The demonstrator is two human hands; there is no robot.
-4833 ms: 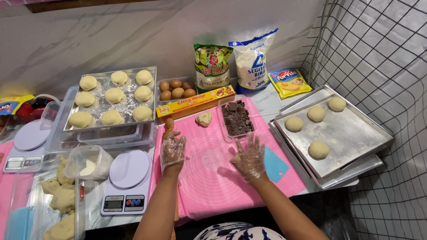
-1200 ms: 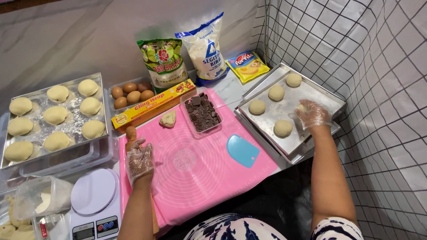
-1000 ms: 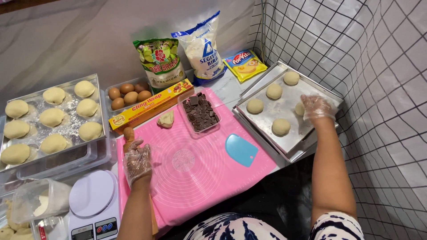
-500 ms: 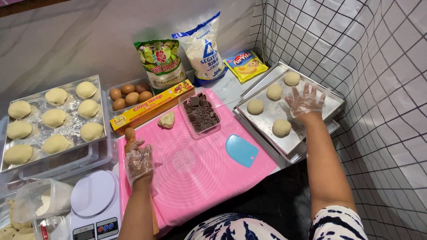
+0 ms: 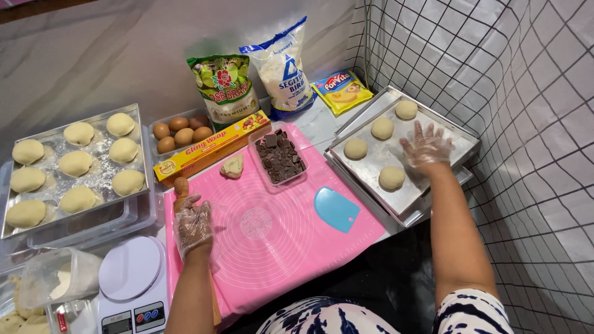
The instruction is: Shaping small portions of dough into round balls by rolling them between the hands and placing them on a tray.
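Pink mat (image 5: 278, 241) (grid-tiled corner (image 5: 526, 93))

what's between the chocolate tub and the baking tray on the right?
In the head view, only a strip of pink mat lies between the chocolate tub and the baking tray; the blue scraper sits lower.

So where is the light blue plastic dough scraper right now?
In the head view, the light blue plastic dough scraper lies flat on the right part of the pink silicone mat, below the clear tub of chocolate pieces, beside the metal baking tray.
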